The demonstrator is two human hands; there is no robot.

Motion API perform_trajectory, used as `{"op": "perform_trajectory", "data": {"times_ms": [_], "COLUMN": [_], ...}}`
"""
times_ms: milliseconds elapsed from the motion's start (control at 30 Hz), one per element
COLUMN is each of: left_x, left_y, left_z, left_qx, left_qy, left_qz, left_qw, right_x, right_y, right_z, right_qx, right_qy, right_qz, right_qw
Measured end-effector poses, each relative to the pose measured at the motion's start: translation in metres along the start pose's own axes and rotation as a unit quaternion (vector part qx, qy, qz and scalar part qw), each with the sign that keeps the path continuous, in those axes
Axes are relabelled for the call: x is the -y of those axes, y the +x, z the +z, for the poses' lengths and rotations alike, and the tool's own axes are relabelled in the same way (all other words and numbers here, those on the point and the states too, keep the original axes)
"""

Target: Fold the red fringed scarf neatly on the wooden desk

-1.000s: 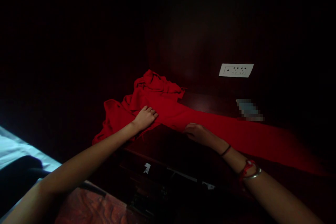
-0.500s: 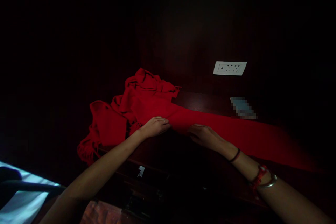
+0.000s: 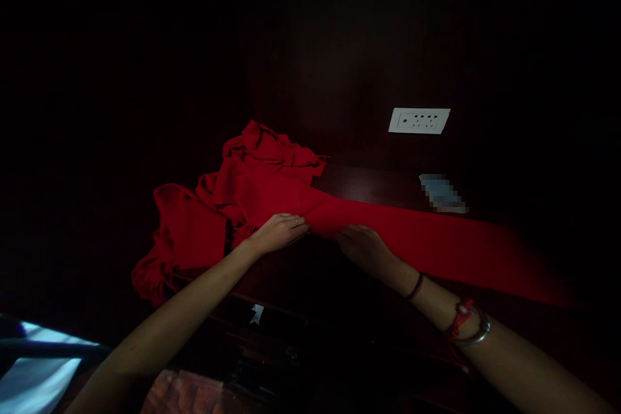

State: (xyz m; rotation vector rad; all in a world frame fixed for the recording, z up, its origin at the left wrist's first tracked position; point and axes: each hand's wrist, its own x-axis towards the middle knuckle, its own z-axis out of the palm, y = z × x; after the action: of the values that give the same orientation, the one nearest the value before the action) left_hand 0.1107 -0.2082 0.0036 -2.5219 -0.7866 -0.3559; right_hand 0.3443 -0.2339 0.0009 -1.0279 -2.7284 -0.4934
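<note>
A red fringed scarf [image 3: 412, 233] lies across a dark table top [image 3: 361, 184]. Its right part stretches out flat in a long band, while the left part is bunched in folds, with fringe drooping at the near left edge. My left hand [image 3: 281, 231], a ring on one finger, is closed on the scarf's near edge. A short way to the right, my right hand [image 3: 363, 247] pinches the same edge, its fingertips in shadow. Bracelets circle my right wrist.
A pixelated flat item [image 3: 442, 194] lies behind the scarf on the right. Above it, a white socket plate [image 3: 420, 121] is set in the dark wall. A reddish wood-patterned surface [image 3: 182, 393] shows at the bottom, and a bright pale patch [image 3: 43, 375] at lower left.
My left hand has moved right along the scarf's near edge, closer to my right hand. The fringed left end now shows more fully. The view has shifted somewhat.
</note>
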Motion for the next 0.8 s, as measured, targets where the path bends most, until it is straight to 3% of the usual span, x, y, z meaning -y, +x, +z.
{"op": "perform_trajectory", "data": {"times_ms": [233, 567, 800], "left_x": [-0.015, -0.015, -0.022], "left_y": [0.010, 0.009, 0.019], "left_z": [-0.003, -0.008, -0.003], "left_qx": [0.020, 0.045, 0.049], "left_qy": [-0.097, -0.129, -0.106], "left_qz": [-0.039, -0.062, 0.024], "left_qw": [0.994, 0.989, 0.993], "right_x": [0.001, -0.008, -0.014], "right_y": [-0.002, -0.022, -0.027], "right_z": [-0.005, -0.007, -0.006], "right_qx": [0.000, -0.008, -0.037], "right_qy": [0.030, 0.000, 0.000], "right_qz": [0.016, -0.004, -0.009], "right_qw": [0.999, 1.000, 0.999]}}
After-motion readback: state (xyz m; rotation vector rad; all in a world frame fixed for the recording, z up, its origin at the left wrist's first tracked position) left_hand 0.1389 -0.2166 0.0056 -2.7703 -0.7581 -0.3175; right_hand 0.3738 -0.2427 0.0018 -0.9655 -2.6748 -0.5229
